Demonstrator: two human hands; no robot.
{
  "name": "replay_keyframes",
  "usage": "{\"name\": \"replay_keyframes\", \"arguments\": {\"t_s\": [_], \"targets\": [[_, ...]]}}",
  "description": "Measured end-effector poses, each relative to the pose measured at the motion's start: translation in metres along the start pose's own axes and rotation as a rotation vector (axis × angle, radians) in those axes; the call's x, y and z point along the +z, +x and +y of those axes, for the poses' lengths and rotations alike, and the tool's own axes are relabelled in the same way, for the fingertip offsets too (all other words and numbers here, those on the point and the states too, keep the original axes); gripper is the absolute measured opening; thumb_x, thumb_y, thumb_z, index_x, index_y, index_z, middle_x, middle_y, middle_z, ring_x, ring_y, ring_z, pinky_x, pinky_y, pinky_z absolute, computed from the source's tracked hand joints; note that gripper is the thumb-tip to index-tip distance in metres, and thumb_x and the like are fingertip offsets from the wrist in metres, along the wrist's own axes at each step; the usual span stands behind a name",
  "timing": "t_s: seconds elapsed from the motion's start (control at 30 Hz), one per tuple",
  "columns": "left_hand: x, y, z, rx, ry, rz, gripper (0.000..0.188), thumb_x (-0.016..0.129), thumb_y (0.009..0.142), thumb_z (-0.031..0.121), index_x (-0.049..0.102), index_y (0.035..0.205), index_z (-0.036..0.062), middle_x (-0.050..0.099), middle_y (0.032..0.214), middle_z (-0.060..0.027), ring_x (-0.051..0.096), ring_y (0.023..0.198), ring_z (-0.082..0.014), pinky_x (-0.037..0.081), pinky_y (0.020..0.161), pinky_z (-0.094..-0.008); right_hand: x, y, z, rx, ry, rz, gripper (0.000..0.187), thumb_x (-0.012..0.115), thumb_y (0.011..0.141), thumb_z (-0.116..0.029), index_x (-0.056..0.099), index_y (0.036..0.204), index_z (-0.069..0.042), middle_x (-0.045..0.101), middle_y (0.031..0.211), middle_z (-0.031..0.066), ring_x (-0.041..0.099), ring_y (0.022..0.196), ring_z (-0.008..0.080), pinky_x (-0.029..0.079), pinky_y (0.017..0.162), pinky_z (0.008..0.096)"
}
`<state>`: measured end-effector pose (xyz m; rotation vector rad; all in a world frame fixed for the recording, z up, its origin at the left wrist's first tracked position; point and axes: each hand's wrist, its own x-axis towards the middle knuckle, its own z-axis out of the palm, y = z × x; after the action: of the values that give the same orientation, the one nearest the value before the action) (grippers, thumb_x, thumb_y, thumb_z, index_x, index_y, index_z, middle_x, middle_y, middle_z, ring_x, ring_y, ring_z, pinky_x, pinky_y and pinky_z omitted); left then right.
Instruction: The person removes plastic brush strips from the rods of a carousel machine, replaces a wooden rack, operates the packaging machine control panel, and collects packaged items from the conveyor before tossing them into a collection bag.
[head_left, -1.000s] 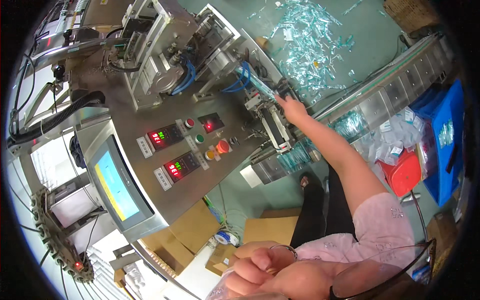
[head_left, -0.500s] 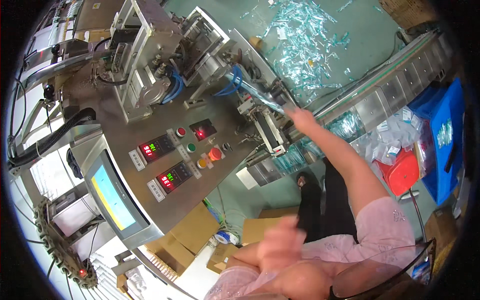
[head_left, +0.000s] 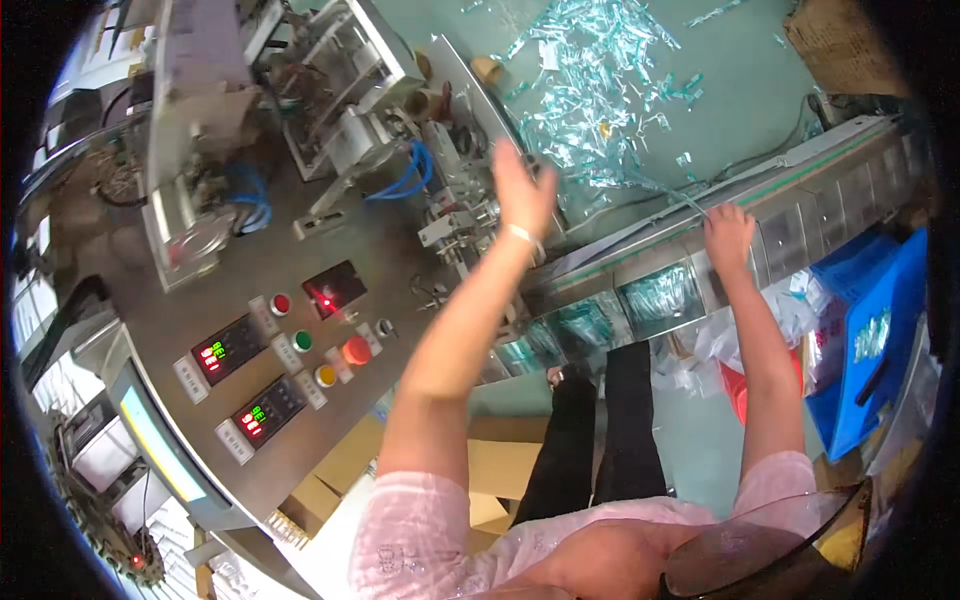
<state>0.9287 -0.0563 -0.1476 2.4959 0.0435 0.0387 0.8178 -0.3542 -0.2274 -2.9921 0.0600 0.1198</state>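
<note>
My left hand [head_left: 524,195] is raised over the machine's outlet end [head_left: 465,215], slightly blurred. Its fingers point away from me and the thumb stands apart, with nothing visible in it. At the far right, my right hand [head_left: 730,236] is above the side rail of the conveyor [head_left: 790,245]. Its fingers are bent around the end of a thin, clear strip of film [head_left: 682,197], which stretches left from the fingertips over the rail. Below the hands, conveyor compartments hold small teal-and-clear packets [head_left: 655,293].
A heap of teal-and-clear packets [head_left: 600,95] covers the floor beyond the conveyor. The control panel on the left has a red button [head_left: 356,349] and lit displays. A blue bin [head_left: 875,340] and a red stool [head_left: 733,390] stand at right, cardboard boxes [head_left: 500,465] below.
My right hand has moved right along the conveyor from the machine outlet, drawing the film strip. My left hand has risen from near my body to the outlet. The view has shifted.
</note>
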Motion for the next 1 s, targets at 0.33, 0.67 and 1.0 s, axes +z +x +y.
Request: {"name": "replay_keyframes", "arguments": {"t_s": [0.33,0.67,1.0], "targets": [[0.01,0.135,-0.123,-0.381,-0.168,0.74,0.05,0.056,0.07,0.012,0.037,0.113,-0.0067,0.045,0.112,-0.0245,0.044,0.104,-0.0345,0.033,0.09,-0.0376,0.02,0.007,0.009,-0.097,0.254,-0.003,0.015,0.058,0.065,-0.013,0.055,0.08,-0.011,0.051,0.076,0.0059,0.05,0.072,0.0247,0.037,0.062,0.0364],[0.012,0.14,-0.161,-0.683,0.138,0.714,0.037,0.053,0.077,0.009,0.04,0.109,-0.0023,0.051,0.109,-0.0154,0.055,0.09,-0.0275,0.043,0.079,-0.0287,0.018,0.009,0.012,-0.127,0.283,-0.03,0.02,0.058,0.064,-0.013,0.057,0.084,-0.011,0.049,0.072,0.0058,0.049,0.067,0.0245,0.037,0.061,0.0361],[0.01,0.143,-0.158,-0.739,0.331,0.607,0.034,0.048,0.076,0.011,0.041,0.106,-0.0027,0.052,0.102,-0.0203,0.053,0.091,-0.0324,0.042,0.073,-0.0357,0.013,0.012,0.008,-0.108,0.277,-0.054,0.017,0.058,0.064,-0.014,0.057,0.081,-0.011,0.049,0.072,0.0049,0.049,0.068,0.0231,0.036,0.059,0.0355]]}}
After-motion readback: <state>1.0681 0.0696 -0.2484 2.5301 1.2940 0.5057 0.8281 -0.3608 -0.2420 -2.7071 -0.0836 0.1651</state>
